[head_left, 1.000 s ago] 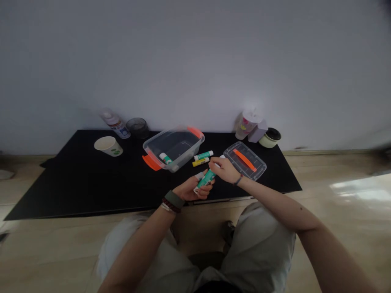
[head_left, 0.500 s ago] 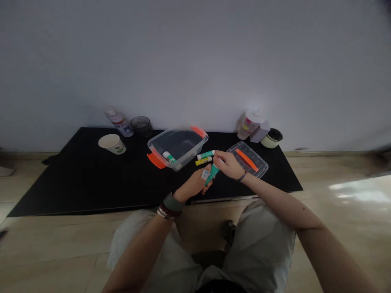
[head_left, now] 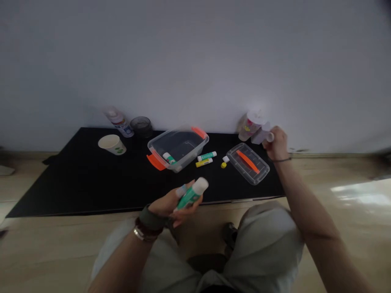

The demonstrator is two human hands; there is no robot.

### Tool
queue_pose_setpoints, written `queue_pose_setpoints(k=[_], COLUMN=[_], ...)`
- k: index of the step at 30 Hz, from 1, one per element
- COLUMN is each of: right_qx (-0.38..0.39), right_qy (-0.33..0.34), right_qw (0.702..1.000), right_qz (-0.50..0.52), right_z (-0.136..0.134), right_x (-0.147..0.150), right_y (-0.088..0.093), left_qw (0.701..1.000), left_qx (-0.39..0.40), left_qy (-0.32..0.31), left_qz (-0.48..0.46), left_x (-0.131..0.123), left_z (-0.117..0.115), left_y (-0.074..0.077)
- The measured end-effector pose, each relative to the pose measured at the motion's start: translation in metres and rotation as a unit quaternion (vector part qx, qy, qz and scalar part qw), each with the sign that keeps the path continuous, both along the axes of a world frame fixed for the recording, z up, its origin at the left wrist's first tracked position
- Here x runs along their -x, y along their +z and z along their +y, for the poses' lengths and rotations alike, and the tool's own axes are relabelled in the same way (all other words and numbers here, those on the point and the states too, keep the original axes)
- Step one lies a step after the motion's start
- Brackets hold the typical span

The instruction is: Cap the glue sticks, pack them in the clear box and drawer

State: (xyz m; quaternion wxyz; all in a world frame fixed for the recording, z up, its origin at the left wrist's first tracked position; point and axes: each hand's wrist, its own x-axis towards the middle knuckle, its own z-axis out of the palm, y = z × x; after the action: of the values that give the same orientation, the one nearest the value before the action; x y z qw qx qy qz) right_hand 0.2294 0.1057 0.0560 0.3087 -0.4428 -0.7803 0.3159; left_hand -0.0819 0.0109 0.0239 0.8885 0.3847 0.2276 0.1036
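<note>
My left hand (head_left: 179, 205) is wrapped round a green glue stick (head_left: 189, 197), its white end pointing up and to the right, above the table's front edge. Far to the right, my right hand (head_left: 277, 142) is closed on a small white cap (head_left: 270, 137), beside the pale box. Between the hands, a green-and-white glue stick (head_left: 207, 156) and a yellow glue stick (head_left: 204, 162) lie side by side. Right of them sit a white cap (head_left: 225, 159) and a yellow cap (head_left: 224, 165). Another green-and-white glue stick (head_left: 169, 158) is in the clear plastic box (head_left: 192, 156).
A clear lid with an orange handle (head_left: 248, 162) lies on the black table (head_left: 91, 183). Along the wall stand a spray can (head_left: 121, 124), a dark glass bowl (head_left: 141, 127), a lidded plastic cup (head_left: 249, 127) and the pale box (head_left: 258, 136). A paper cup (head_left: 112, 144) stands left.
My hands have come apart. The right one has moved right and away with a white cap, while the left has drawn nearer with the glue stick. Two small caps are now visible.
</note>
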Motion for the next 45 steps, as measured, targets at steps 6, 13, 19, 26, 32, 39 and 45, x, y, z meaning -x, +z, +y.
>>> queue_pose_setpoints(k=[6,13,19,26,32,39,45], right_qx=[0.107,0.13,0.012,-0.053,-0.068,-0.151,0.004], right_qy=[-0.106,-0.096,-0.066,0.004,-0.009,-0.065,0.102], right_qw=[0.948,0.908,0.92,0.87,0.866,0.947,0.92], right_qz=[-0.282,-0.387,-0.385,-0.49,-0.496,-0.277,-0.378], right_z=[0.011,0.02,0.024,0.031,0.05,0.076,0.09], right_x=[-0.006,0.02,0.011,0.04,0.05,0.123,0.257], right_y=[-0.075,-0.122,-0.108,-0.1,-0.094,-0.037,-0.035], left_qw=[0.953,0.818,0.635,0.556,0.498,0.475,0.553], left_qx=[-0.101,-0.341,-0.516,-0.576,-0.633,-0.676,-0.669], left_qy=[0.218,0.153,0.101,0.119,0.125,0.149,0.093], left_qz=[0.182,0.438,0.566,0.587,0.579,0.543,0.488], left_x=[-0.014,-0.047,-0.071,-0.083,-0.08,-0.078,-0.072], left_z=[0.007,0.034,0.058,0.069,0.07,0.049,0.024], left_y=[-0.065,-0.098,-0.091,-0.109,-0.107,-0.077,-0.079])
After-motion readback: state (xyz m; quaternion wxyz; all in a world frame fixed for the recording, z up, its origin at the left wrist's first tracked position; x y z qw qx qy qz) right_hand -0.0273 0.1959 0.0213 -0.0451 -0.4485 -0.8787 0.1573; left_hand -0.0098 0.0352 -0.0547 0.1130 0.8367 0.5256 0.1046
